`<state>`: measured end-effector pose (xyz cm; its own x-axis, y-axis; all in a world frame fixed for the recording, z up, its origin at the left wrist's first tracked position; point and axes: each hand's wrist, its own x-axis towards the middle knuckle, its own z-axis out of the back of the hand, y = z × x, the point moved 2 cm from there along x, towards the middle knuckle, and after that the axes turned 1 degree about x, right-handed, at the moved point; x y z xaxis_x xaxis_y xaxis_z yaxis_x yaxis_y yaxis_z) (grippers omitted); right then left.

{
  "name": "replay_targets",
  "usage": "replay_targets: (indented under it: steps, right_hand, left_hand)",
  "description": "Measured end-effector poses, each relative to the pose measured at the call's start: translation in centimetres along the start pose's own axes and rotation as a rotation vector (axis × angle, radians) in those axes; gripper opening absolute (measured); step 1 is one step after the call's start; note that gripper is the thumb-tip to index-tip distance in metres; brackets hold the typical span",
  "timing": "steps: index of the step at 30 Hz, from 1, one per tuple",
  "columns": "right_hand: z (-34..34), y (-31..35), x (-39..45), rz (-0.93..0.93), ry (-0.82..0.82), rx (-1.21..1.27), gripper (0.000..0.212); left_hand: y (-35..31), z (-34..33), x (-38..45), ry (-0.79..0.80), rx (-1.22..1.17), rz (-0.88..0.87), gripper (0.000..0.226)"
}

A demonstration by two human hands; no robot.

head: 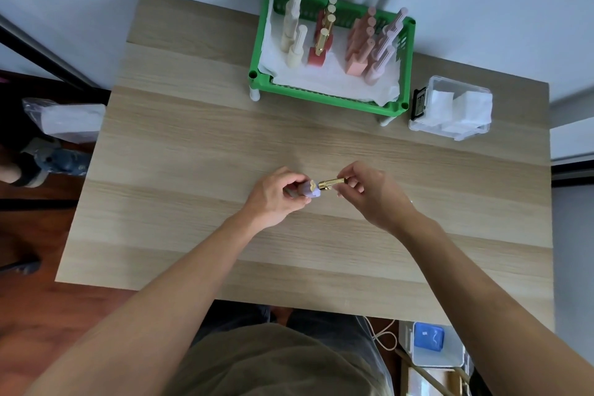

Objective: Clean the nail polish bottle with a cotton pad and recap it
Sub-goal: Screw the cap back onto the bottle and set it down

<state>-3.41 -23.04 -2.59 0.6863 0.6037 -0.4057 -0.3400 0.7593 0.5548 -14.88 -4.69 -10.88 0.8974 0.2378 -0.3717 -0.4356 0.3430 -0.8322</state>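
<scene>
Both forearms reach over the table [193, 145], the left hand [273, 196] clasping the lilac nail polish bottle [310, 191] tipped sideways, the right hand [369, 193] pinching the gold cap [332, 184] at its neck, apparently to unscrew or reseat it.

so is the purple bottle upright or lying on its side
On its side: the left hand holds the purple bottle horizontally above the table, its gold cap pointing toward the right hand.
</scene>
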Motion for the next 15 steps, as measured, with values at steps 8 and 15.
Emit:
replay_targets:
  steps: [8, 15]
  right_hand:
    - [-0.2, 0.7, 0.5, -0.118, 0.028, -0.108, 0.059]
    - [0.8, 0.4, -0.7, 0.052, 0.048, -0.048, 0.036]
  left_hand:
    - [0.0, 0.0, 0.0, 0.017, -0.005, -0.014, 0.032]
    - [0.2, -0.1, 0.0, 0.001, -0.008, -0.016, 0.032]
